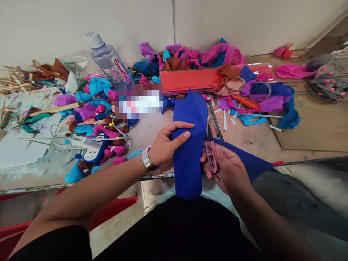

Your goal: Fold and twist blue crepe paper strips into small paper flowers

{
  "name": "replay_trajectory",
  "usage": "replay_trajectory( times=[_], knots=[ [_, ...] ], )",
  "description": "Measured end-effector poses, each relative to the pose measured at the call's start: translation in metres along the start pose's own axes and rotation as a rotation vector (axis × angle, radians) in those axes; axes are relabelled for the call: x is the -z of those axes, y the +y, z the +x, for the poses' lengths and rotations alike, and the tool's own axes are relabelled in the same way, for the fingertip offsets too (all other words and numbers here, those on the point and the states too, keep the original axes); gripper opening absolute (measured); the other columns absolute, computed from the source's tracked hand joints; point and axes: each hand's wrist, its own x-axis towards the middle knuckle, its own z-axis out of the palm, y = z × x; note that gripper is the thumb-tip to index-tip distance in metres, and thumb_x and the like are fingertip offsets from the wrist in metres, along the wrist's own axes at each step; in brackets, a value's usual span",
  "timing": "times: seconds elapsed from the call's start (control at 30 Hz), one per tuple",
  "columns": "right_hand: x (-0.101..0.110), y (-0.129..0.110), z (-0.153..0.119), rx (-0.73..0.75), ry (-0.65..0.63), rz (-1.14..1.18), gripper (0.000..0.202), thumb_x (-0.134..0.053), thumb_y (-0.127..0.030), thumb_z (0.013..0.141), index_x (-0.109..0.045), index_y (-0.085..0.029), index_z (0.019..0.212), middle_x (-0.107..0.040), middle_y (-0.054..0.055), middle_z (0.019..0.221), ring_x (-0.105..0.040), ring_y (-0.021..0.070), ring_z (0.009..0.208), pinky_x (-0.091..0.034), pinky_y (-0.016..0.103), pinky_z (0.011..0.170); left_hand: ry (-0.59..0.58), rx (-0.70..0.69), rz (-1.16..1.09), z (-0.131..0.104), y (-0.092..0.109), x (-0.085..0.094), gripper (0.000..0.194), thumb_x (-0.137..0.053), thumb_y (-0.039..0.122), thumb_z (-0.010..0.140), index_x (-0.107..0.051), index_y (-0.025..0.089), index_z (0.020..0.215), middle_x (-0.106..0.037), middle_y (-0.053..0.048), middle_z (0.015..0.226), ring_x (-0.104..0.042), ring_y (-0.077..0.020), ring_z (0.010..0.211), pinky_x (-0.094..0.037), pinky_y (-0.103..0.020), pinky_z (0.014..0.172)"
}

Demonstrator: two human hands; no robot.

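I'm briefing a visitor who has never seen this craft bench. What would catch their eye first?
In the middle, the left hand grips a folded blue sheet while the right hand works pink scissors at its edge. Behind, a heap of pink, blue and brown scraps lies against the wall by a red pack. A clear bottle leans at the left.
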Motion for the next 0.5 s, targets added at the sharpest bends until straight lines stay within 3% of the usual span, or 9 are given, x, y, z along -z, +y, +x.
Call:
replay_trajectory(
  times=[0.33,0.5],
  knots=[
    [-0.0037,-0.0011,0.0014,-0.008,0.021,0.02,0.036,-0.083,-0.053,0.088,-0.073,-0.02,0.098,-0.064,-0.003,0.069,-0.056,0.0073,0.042,-0.032,0.016,0.034,-0.006,-0.08,0.077,-0.0001,-0.0018,0.0018,0.03,-0.081,0.041,0.093,-0.08,0.023,0.117,-0.081,-0.007,0.119,-0.076,-0.0215,0.109,-0.06,-0.035,0.103],
    [-0.0058,-0.0001,0.003,0.003,0.035,-0.008,0.04,-0.083,-0.056,0.087,-0.069,-0.019,0.086,-0.061,-0.003,0.068,-0.054,0.0069,0.041,-0.029,0.016,0.034,-0.02,-0.091,0.049,-0.0014,-0.0005,0.0008,0.03,-0.081,0.039,0.092,-0.08,0.023,0.118,-0.082,-0.006,0.117,-0.077,-0.0193,0.104,-0.062,-0.031,0.097]
  ],
)
